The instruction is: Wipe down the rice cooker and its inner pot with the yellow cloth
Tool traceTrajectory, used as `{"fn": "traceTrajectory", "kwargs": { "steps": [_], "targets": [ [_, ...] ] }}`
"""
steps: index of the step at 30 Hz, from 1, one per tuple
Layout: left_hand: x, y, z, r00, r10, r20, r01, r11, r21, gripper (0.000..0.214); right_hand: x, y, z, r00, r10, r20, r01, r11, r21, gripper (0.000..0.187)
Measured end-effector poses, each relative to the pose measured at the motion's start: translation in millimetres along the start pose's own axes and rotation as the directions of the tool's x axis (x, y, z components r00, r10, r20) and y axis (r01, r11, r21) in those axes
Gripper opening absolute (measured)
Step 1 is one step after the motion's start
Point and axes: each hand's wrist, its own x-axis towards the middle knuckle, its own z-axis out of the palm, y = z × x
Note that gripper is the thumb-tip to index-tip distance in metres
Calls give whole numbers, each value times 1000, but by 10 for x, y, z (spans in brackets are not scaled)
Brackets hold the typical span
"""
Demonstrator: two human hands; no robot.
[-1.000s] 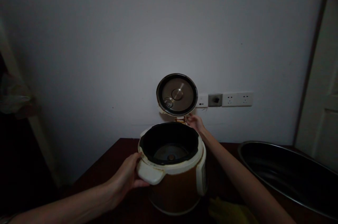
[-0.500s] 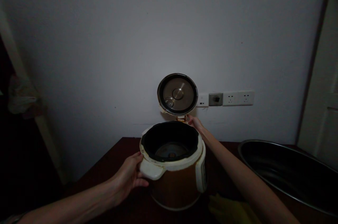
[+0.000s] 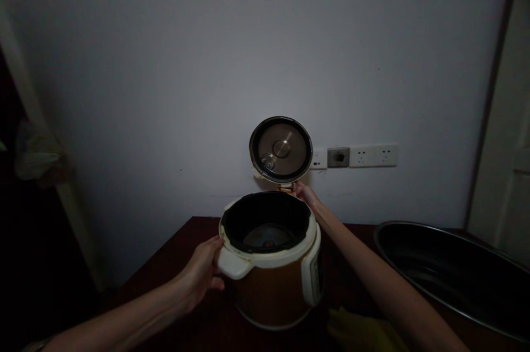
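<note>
An electric pressure cooker (image 3: pixel 269 297) with a brown body and a worn white rim stands on the dark red table. Its round lid (image 3: pixel 281 148) is tipped up at the back on a hinge, its metal inner side facing me. Inside, the dark cavity shows a heating plate at the bottom. My left hand (image 3: pixel 203 268) is closed around the white side handle at the front left, fingers partly hidden beneath it. Behind the cooker, my right hand (image 3: pixel 306 194) grips near the lid hinge, its fingertips partly hidden. The control panel (image 3: pixel 313 276) faces right and toward me.
To the right lies a large oval metal basin (image 3: pixel 383 226). A yellowish cloth (image 3: pixel 360 330) rests at the table's front, beside my right forearm. Wall sockets (image 3: pixel 372 156) are close behind the lid. The dark red table (image 3: pixel 182 236) meets the wall; a plastic bag (image 3: pixel 37 150) hangs far left.
The cooker has turned slightly clockwise as seen from above: its handle and panel have shifted left, the lid a little right. My left hand has moved left with the handle.
</note>
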Motion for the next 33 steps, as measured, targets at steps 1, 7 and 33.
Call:
{"fn": "traceTrajectory", "kwargs": {
  "steps": [1,7,33],
  "targets": [
    [3,3,-2,1000,2,6,-2,1000,1,28,-5,-1,-5,1000,5,1,-5,1000,10,54],
    [3,44,20,999,16,-38,-16,1000,2,27,-89,-34,-25,999,29,-28,-27,997,70,49],
    [396,132,-109,983,75,-167,-68,997,46,18,-245,-9,-35,956,-143,-255,139,990,-34,14]
  ]
}}
